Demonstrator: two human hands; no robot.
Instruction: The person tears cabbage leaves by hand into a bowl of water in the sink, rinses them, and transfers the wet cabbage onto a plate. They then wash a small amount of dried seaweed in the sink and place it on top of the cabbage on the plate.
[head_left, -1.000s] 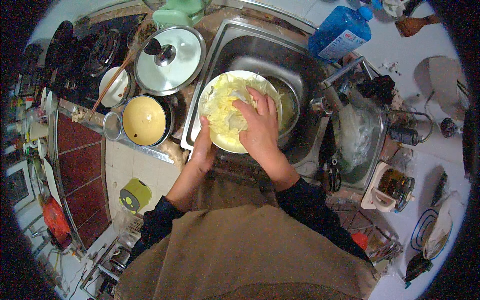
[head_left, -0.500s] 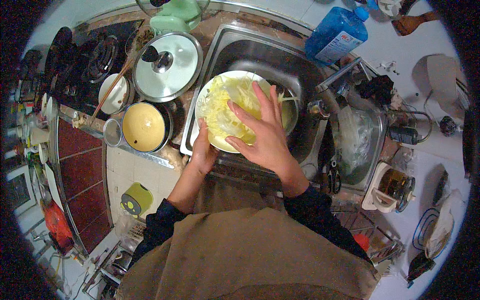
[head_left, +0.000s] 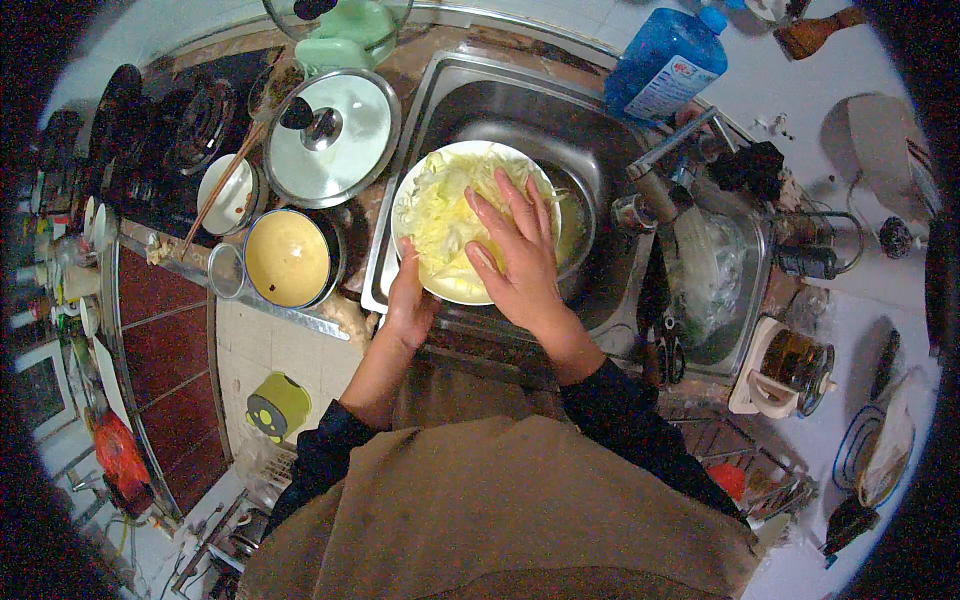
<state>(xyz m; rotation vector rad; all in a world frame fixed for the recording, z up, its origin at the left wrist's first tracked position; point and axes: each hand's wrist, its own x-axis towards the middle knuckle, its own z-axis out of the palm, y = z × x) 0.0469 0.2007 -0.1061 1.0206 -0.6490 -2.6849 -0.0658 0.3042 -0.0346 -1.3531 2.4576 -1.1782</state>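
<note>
A white plate (head_left: 545, 172), round and deep enough to show a raised rim, is held over the steel sink basin (head_left: 500, 100). Pale yellow shredded cabbage (head_left: 445, 205) fills it. My left hand (head_left: 408, 305) grips the plate's near left edge, thumb on top and the other fingers hidden beneath. Across the right side of the shreds lies my right hand (head_left: 525, 250), its fingers spread and palm down. A few shreds poke past the plate's right rim.
Left of the sink are a yellow-lined pot (head_left: 288, 258), a glass lid (head_left: 332, 125), a white bowl (head_left: 228, 195) with chopsticks and a small glass (head_left: 227, 270). A blue jug (head_left: 668, 65) stands behind the sink. Scissors (head_left: 670, 350) and a glass teapot (head_left: 795, 370) are at right.
My right hand has shifted slightly left over the plate, and its fingers lie lower on the cabbage. Fewer shreds stick out past the right rim. My left hand keeps its hold.
</note>
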